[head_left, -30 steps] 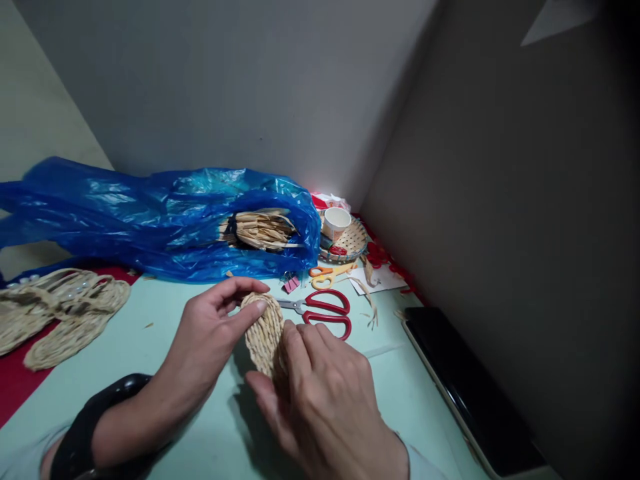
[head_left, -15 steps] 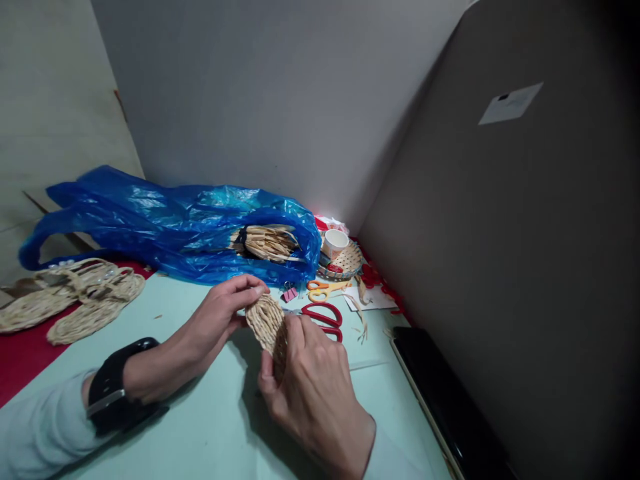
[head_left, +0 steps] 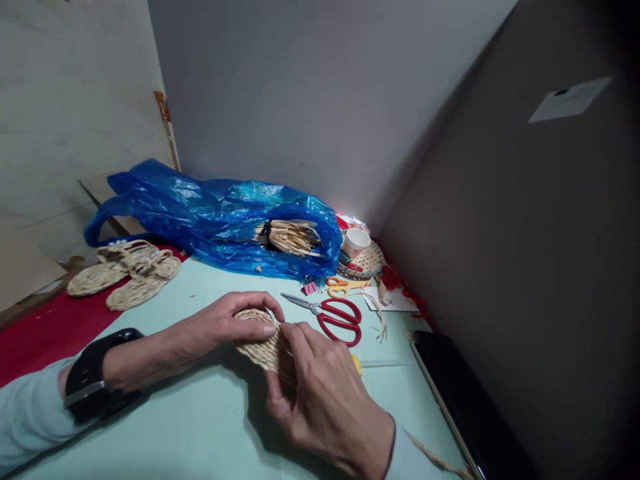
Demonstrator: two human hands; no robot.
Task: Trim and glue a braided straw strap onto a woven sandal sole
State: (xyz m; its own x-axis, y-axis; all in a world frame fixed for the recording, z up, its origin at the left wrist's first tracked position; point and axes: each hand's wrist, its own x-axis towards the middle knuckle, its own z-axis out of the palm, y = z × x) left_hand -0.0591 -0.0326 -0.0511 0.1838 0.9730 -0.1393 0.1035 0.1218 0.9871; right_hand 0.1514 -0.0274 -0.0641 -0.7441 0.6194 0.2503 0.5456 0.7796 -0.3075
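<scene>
Between my two hands is a woven straw sole (head_left: 260, 353), tan and oval, held above the table. My left hand (head_left: 245, 320) grips its far left end, with the thumb on top and the fingers round the edge. My right hand (head_left: 325, 387) pinches the right side, its fingertips close to the left thumb; its back hides the rest of the sole. Just beyond lie scissors with red handles (head_left: 340, 320), their blades pointing left. A pair of woven straw sandals (head_left: 140, 287) sits at the left on red cloth.
A blue plastic bag (head_left: 210, 227) with a straw bundle (head_left: 293, 238) lies along the back. Near it are a pink binder clip (head_left: 310, 287), yellow scissors (head_left: 345, 288), a white cup (head_left: 357, 241) and a woven basket (head_left: 367, 263). A black flat case (head_left: 465, 400) lines the right edge.
The view has shifted left, so things appear further right. My left hand has turned flatter over the sole, its thumb now near my right fingertips. The sole has tilted, and the red-handled scissors show more fully.
</scene>
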